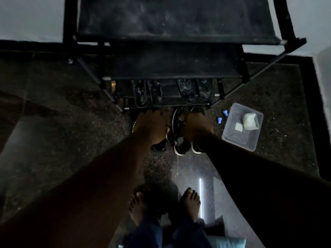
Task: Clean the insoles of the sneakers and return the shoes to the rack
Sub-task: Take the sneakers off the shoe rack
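Rack (175, 20) is blk w/ whitish dusty smudges; insoles (141, 93) at its front edge are dark w/ white streaks. Sneakers (180, 145) are blk w/ white sole rims, on my dark speckled floor (53, 104). Clear tub (232, 138) w/ pale grey-white blocks, blue caps (222, 117), my jeans (148, 233) dark blue.

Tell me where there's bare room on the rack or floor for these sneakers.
Top shelf and middle shelf look bare. The bottom shelf is crowded with four dark flat pieces. Open floor lies left of the left hand; right of the right hand, blue pieces and the clear container crowd the sneakers.
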`<state>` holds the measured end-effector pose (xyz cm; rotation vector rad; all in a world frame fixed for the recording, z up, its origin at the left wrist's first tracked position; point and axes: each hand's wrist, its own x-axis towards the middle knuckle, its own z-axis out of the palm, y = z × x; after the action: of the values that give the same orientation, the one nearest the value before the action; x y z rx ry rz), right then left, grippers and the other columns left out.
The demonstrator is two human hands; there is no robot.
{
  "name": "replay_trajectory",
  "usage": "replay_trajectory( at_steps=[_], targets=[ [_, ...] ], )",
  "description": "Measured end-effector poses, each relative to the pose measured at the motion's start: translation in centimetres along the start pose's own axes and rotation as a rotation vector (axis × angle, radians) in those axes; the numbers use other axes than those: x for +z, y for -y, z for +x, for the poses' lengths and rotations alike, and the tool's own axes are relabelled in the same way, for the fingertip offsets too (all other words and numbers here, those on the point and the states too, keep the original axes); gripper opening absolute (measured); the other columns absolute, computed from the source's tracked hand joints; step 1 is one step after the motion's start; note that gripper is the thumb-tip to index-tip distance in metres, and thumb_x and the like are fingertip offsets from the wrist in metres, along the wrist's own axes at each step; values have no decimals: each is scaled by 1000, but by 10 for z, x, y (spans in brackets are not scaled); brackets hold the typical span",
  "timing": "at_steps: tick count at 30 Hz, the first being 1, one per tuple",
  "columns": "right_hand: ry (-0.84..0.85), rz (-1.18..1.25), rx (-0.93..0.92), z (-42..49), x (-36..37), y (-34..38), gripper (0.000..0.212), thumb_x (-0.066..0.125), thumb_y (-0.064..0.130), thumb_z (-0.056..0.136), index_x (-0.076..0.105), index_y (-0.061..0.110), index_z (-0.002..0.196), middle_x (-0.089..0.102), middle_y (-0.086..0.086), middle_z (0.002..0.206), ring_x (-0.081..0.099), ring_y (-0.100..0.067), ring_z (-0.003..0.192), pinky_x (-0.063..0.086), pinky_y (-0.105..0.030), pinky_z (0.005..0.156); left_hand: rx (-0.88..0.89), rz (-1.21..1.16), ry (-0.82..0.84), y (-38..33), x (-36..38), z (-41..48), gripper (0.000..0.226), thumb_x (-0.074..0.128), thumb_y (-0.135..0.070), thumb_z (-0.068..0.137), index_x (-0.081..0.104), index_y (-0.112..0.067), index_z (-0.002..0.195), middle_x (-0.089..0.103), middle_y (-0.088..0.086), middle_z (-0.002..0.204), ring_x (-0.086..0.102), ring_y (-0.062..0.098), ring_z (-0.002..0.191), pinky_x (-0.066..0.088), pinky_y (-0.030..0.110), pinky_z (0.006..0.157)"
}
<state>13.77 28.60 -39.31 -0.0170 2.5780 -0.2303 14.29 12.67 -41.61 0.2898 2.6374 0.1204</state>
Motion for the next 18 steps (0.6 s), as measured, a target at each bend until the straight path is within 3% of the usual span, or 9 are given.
replay_trajectory(
  at_steps=[5, 8, 13, 18],
  targets=[
    [19, 49, -33, -2, -6, 20, 31, 57, 28, 89, 65, 14, 115, 72, -17, 112, 69, -41, 103, 55, -40, 81, -50, -87, 10, 17, -14, -5, 53, 61, -47, 93, 50, -26, 140, 59, 6, 141, 55, 35, 129, 45, 51, 105],
    [48, 73, -45, 5, -4, 28, 42, 48, 37, 81, 69, 15, 109, 72, -16, 110, 70, -41, 102, 56, -42, 82, -100, -104, 34, 23, -15, -2, 50, 63, -44, 94, 53, -24, 138, 61, 7, 139, 58, 35, 126, 48, 48, 103],
    [37, 102, -81, 25, -8, 20, 34, 52, 32, 95, 67, 14, 119, 71, -20, 116, 67, -43, 108, 55, -44, 86, -149, -111, 87, 30, -17, 14, 54, 61, -52, 95, 57, -21, 139, 63, 11, 136, 60, 34, 124, 51, 44, 100],
    [64, 94, -116, 38, -8, 9, 56, 39, 45, 73, 67, 19, 114, 71, -17, 116, 68, -42, 105, 55, -43, 83, -221, -174, 115, 36, -19, 24, 55, 63, -48, 96, 54, -18, 141, 60, 13, 141, 57, 34, 128, 49, 45, 105]
  ],
)
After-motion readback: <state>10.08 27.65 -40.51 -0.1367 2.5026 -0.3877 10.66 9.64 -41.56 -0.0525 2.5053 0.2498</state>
